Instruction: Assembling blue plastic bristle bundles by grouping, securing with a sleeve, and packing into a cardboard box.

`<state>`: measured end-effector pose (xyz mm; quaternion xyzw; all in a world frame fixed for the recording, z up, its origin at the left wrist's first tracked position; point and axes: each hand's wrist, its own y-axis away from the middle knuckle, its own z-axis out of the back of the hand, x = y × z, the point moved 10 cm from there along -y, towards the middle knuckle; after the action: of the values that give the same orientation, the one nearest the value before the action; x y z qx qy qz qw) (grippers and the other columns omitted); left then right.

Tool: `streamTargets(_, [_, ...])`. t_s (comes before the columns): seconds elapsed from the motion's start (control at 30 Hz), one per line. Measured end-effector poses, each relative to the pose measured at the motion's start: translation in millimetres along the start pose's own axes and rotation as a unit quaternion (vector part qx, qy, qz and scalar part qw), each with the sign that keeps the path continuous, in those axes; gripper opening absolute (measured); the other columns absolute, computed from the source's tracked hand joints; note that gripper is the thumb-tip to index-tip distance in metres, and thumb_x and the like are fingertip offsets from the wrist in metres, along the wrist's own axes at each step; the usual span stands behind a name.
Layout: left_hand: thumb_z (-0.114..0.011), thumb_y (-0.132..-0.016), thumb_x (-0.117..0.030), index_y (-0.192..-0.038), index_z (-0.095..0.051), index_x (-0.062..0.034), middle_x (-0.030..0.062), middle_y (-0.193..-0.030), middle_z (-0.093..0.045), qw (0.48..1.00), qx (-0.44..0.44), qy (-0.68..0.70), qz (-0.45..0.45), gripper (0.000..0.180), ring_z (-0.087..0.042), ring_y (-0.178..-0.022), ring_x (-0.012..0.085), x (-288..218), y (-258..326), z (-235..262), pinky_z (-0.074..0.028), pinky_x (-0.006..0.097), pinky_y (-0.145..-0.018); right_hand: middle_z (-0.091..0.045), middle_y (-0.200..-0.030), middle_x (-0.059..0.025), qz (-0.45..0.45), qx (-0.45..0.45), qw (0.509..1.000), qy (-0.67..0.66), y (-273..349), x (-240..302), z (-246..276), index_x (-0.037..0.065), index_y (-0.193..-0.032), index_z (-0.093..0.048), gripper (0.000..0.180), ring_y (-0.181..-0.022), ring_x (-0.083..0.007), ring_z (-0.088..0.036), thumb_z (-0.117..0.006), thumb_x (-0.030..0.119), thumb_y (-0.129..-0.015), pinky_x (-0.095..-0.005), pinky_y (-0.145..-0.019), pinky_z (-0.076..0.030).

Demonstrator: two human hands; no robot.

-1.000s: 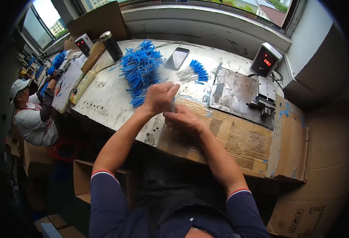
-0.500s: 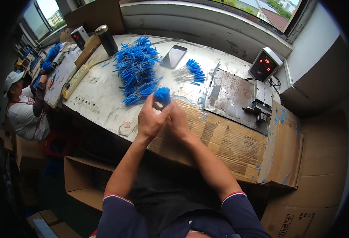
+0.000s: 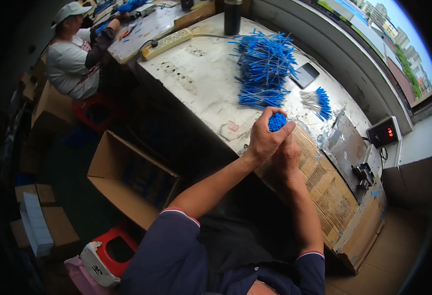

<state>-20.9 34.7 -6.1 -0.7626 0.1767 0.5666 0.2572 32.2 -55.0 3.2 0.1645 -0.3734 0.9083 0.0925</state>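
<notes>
My left hand (image 3: 263, 140) is wrapped around a bundle of blue-tipped wires (image 3: 277, 122), whose blue ends face up in a tight round cluster. Pressed against it from the right is my right hand (image 3: 288, 155), closed at the lower part of the bundle. Its fingertips are partly hidden behind the left hand. Just beyond my hands lies a large pile of the same blue-tipped wires (image 3: 267, 64) with thin silvery ends. A smaller fanned group of blue-tipped wires (image 3: 322, 103) rests to the right, near a dark phone (image 3: 306, 75).
A flat metal plate with a small fixture (image 3: 346, 145) and a red digital display (image 3: 383, 132) stand at right. Cardboard (image 3: 324, 182) covers the near table edge. A power strip (image 3: 167, 43) and dark bottle (image 3: 232, 18) sit farther back. An open carton (image 3: 122, 191) and a seated co-worker (image 3: 73, 59) are left.
The view has swung left, so the table appears farther right and more of the floor and carton shows. The bundle stays in my hands, its blue ends now turned more toward me.
</notes>
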Motion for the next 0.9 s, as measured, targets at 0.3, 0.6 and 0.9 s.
streamTargets(0.3, [-0.072,-0.093,-0.014,-0.098,-0.059,-0.006,-0.0003,-0.084,-0.06,0.993,-0.062,0.101,0.01,0.016,-0.055,-0.077,0.0049,7,23,94,-0.048,0.024,-0.069,-0.067,-0.085,-0.0204,-0.097,0.264,0.96,0.006,15,33,-64,0.002,-0.117,-0.057,0.036,-0.079,-0.041,-0.068,-0.072,0.015,-0.087,-0.0437,-0.069,-0.052])
streamTargets(0.6, [-0.073,-0.093,-0.015,-0.113,-0.059,-0.0056,0.0007,-0.089,-0.062,0.941,-0.086,0.304,0.124,0.026,-0.057,-0.079,0.0059,25,42,151,-0.048,0.022,-0.069,-0.067,-0.076,-0.0233,-0.02,0.279,0.96,-0.002,16,81,-99,0.004,-0.106,-0.056,0.02,-0.07,-0.0452,-0.066,-0.065,0.007,-0.089,-0.0524,-0.062,-0.051])
streamTargets(0.9, [-0.076,-0.092,-0.021,-0.126,-0.058,-0.0058,0.0033,-0.112,-0.06,0.958,-0.202,-0.198,0.047,0.042,-0.055,-0.075,0.0043,43,149,266,-0.047,0.021,-0.063,-0.065,-0.073,-0.0235,-0.023,0.194,0.981,-0.021,10,78,-90,0.004,-0.112,-0.057,0.021,-0.068,-0.0448,-0.066,-0.062,0.006,-0.092,-0.0523,-0.06,-0.05])
